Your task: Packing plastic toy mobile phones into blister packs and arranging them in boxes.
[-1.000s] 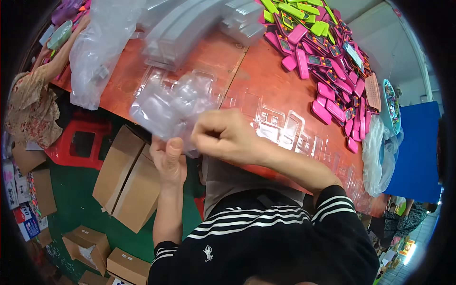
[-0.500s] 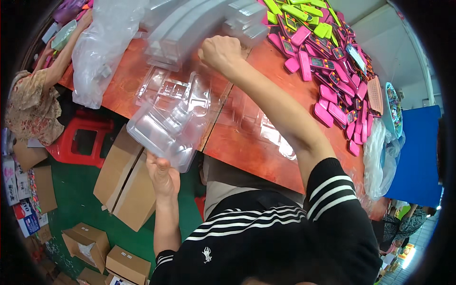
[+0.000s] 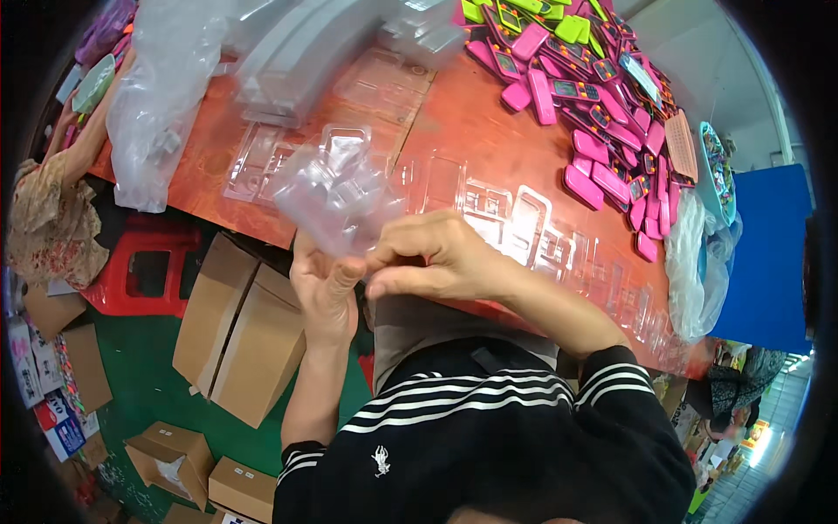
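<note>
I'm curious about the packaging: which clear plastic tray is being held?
The blurred tray raised in the left hand, with the right hand at its near end; the other clear trays lie on the red table.

Blurred clear packaging (image 3: 339, 199) in left hand (image 3: 328, 286)

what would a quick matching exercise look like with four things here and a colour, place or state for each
Things:
1. stool
2. phones
3. left hand
4. big box

Descriptions:
A. holding clear plastic
B. brown cardboard
C. red, below the table
D. pink and lime, heaped

Pairs: 1-C, 2-D, 3-A, 4-B
</note>
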`<state>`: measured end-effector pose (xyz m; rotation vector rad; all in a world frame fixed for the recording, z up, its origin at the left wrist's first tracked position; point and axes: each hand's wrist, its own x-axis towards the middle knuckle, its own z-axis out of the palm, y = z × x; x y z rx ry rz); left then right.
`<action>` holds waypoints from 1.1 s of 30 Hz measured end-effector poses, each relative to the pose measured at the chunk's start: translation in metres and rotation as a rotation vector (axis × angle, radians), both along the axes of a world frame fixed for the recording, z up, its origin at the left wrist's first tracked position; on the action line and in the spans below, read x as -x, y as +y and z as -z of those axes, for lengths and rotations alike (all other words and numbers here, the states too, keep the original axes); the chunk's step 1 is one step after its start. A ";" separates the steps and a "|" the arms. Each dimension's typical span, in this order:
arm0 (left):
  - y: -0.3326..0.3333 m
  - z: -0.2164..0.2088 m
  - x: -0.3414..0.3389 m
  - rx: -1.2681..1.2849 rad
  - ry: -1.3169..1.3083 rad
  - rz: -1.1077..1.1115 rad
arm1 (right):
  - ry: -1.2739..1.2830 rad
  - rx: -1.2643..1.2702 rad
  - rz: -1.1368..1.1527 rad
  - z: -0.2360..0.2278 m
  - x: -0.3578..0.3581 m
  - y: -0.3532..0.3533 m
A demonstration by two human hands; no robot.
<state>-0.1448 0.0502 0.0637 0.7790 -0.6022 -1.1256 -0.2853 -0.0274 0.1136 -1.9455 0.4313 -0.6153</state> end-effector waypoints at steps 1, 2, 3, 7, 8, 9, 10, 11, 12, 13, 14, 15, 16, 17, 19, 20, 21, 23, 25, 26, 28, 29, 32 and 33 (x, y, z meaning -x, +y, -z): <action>-0.003 -0.001 0.002 0.016 0.101 0.009 | 0.020 -0.079 0.000 -0.004 0.006 -0.001; -0.005 0.000 0.004 0.015 0.102 0.015 | -0.030 -0.174 -0.004 0.001 0.010 -0.002; -0.007 0.002 0.006 0.002 0.104 0.022 | -0.081 -0.270 -0.009 0.007 0.015 -0.003; -0.015 0.005 0.001 -0.046 0.195 -0.036 | 0.011 -0.208 0.489 -0.018 0.042 -0.024; -0.014 0.006 -0.004 -0.045 0.144 -0.041 | 0.126 0.086 0.594 -0.028 0.046 -0.034; -0.013 0.007 -0.005 -0.049 0.141 -0.044 | 0.240 0.383 0.687 -0.036 0.047 -0.044; -0.011 0.007 -0.004 -0.052 0.106 -0.035 | 0.410 0.643 0.766 -0.032 0.045 -0.054; -0.010 0.007 -0.004 -0.055 0.071 -0.020 | 0.663 0.694 0.786 -0.030 0.040 -0.063; -0.009 0.005 -0.001 -0.055 0.045 0.009 | 0.917 0.737 0.795 -0.025 0.034 -0.074; -0.011 0.005 0.003 -0.053 0.044 0.021 | 0.970 0.749 0.751 -0.009 0.033 -0.092; -0.012 0.003 0.007 -0.062 0.073 0.042 | 0.986 0.761 0.758 0.004 0.031 -0.105; -0.011 0.003 0.008 -0.078 0.097 0.050 | 0.994 0.770 0.753 0.017 0.026 -0.116; -0.011 0.002 0.010 -0.077 0.097 0.058 | 0.998 0.768 0.761 0.024 0.026 -0.125; -0.009 0.003 0.009 -0.084 0.093 0.066 | 0.938 0.750 0.731 0.031 0.023 -0.131; -0.006 0.005 0.008 -0.096 0.089 0.073 | 0.878 0.728 0.701 0.035 0.019 -0.132; -0.005 0.005 0.007 -0.098 0.104 0.056 | 0.858 0.693 0.714 0.031 0.017 -0.129; -0.004 0.006 0.006 -0.100 0.119 0.041 | 0.840 0.658 0.730 0.029 0.017 -0.126; -0.003 0.003 0.006 -0.094 0.125 0.057 | 0.803 0.651 0.750 0.037 0.034 -0.130; -0.003 0.001 0.007 -0.092 0.130 0.072 | 0.790 0.594 0.746 0.032 0.055 -0.125; -0.005 0.000 0.009 -0.096 0.116 0.085 | 0.796 0.590 0.758 0.033 0.070 -0.125; -0.009 -0.001 0.013 -0.102 0.103 0.121 | 0.724 0.537 0.705 0.035 0.098 -0.121; -0.011 -0.001 0.016 -0.091 0.105 0.113 | 0.681 0.500 0.696 0.034 0.108 -0.116; -0.016 0.000 0.028 -0.074 0.064 0.133 | 0.360 0.418 0.586 0.031 0.112 -0.089; -0.017 0.000 0.031 -0.062 0.022 0.117 | 0.344 0.168 0.471 0.016 0.102 -0.070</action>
